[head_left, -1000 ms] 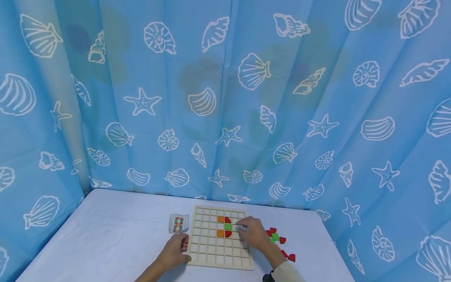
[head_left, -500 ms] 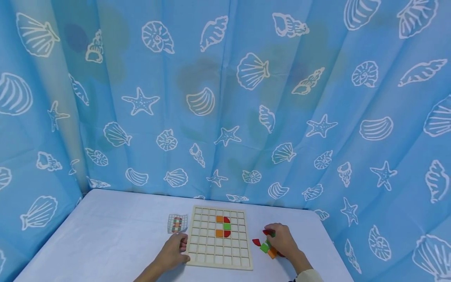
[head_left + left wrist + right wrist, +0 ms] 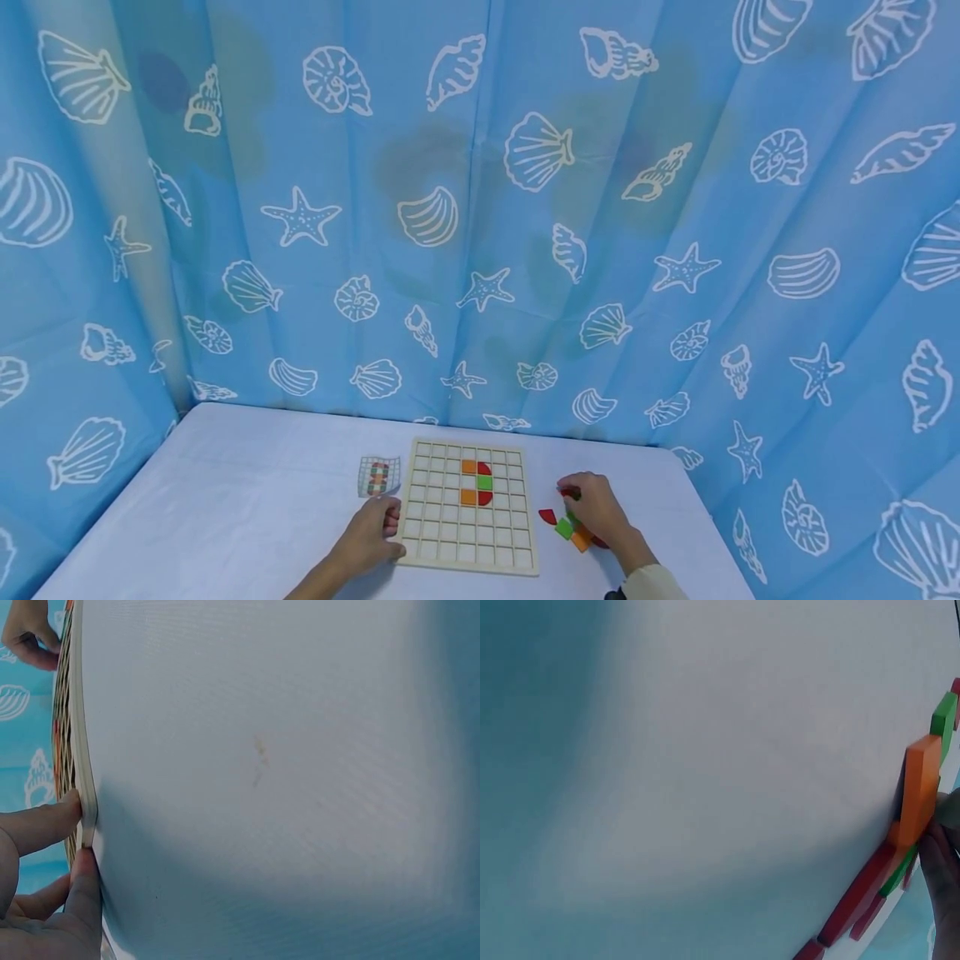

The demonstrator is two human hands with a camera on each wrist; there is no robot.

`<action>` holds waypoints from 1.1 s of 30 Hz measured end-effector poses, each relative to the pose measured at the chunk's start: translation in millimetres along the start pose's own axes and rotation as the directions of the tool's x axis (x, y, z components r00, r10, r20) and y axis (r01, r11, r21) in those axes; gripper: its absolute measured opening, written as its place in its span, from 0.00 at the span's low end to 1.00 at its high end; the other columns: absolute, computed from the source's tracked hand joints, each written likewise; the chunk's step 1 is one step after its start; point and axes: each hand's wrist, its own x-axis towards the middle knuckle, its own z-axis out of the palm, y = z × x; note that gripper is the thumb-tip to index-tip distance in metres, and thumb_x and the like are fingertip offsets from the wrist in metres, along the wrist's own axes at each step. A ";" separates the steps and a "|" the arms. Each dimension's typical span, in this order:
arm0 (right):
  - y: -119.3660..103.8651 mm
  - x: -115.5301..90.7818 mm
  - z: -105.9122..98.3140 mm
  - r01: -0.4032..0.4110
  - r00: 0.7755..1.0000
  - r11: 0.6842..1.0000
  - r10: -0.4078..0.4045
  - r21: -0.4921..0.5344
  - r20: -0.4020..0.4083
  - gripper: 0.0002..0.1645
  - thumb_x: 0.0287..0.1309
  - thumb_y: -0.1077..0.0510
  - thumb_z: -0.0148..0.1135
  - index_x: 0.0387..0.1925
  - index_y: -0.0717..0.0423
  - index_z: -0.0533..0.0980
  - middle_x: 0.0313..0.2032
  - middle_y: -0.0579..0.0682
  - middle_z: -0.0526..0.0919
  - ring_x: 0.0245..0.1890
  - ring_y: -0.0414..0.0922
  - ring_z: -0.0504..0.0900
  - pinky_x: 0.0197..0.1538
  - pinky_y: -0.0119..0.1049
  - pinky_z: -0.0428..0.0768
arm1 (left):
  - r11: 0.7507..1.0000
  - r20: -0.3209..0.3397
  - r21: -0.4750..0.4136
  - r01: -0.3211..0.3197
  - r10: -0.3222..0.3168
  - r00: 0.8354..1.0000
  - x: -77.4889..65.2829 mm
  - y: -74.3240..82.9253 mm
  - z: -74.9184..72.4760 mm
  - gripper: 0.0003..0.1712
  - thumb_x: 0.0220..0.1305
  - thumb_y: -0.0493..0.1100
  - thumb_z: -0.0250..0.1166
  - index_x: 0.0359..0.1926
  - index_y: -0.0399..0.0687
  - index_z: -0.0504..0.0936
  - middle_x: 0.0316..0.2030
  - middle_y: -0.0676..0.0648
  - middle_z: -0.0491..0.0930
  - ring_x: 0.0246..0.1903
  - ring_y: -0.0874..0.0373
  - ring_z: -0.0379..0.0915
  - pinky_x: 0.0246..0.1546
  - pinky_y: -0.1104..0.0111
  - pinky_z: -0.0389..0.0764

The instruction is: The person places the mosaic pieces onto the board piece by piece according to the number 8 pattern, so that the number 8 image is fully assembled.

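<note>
A pale wooden grid board [image 3: 450, 533] lies on the table. In two adjoining columns it holds two orange squares [image 3: 468, 497], two red quarter-circle tiles [image 3: 485, 498] and a green square [image 3: 484, 482]. My left hand [image 3: 367, 533] grips the board's left edge; in the left wrist view thumb and finger [image 3: 45, 827] press the rim near a corner. To the right of the board, my right hand [image 3: 597, 507] reaches into a heap of loose tiles, its fingers bent at a red piece. The right wrist view shows fingertips beside an orange tile [image 3: 919, 787]; whether they grip one is hidden.
A small printed card [image 3: 378, 477] with a coloured grid pattern lies left of the board, one corner curling up. Loose red [image 3: 547, 517], green [image 3: 564, 528] and orange [image 3: 581, 542] tiles lie by the right hand. A blue shell-print curtain [image 3: 465, 250] stands behind the white table [image 3: 247, 500].
My right hand has moved from the board's right side to the loose tiles, then shifted slightly among them. The tiles have been pushed about. The left hand stays at the board's edge.
</note>
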 end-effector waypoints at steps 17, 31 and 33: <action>-12.7 1.2 8.4 -0.078 0.994 0.997 0.077 -0.010 -0.076 0.19 0.48 0.61 0.75 0.45 0.57 0.84 0.40 0.50 0.84 0.42 0.48 0.80 0.48 0.46 0.82 | 1.000 -0.015 0.009 -0.003 0.003 1.000 -1.4 2.5 -0.2 0.37 0.37 0.27 0.77 0.52 0.22 0.71 0.38 0.45 0.71 0.38 0.55 0.71 0.40 0.65 0.78; -37.3 5.6 19.3 0.013 0.997 1.000 -0.013 0.005 -0.070 0.16 0.51 0.61 0.71 0.44 0.59 0.84 0.40 0.50 0.84 0.43 0.48 0.79 0.49 0.48 0.81 | 1.000 -0.014 0.000 -0.006 0.006 1.000 -0.8 0.6 0.0 0.37 0.37 0.26 0.77 0.52 0.22 0.71 0.37 0.46 0.70 0.37 0.56 0.70 0.39 0.66 0.78; -48.0 6.1 23.1 0.048 0.997 0.999 -0.046 0.016 -0.063 0.16 0.52 0.61 0.71 0.45 0.58 0.84 0.40 0.50 0.84 0.43 0.48 0.79 0.49 0.47 0.81 | 1.000 -0.012 0.006 -0.011 0.011 1.000 -0.3 -0.2 0.7 0.37 0.37 0.26 0.77 0.52 0.22 0.71 0.37 0.46 0.70 0.37 0.56 0.70 0.39 0.66 0.79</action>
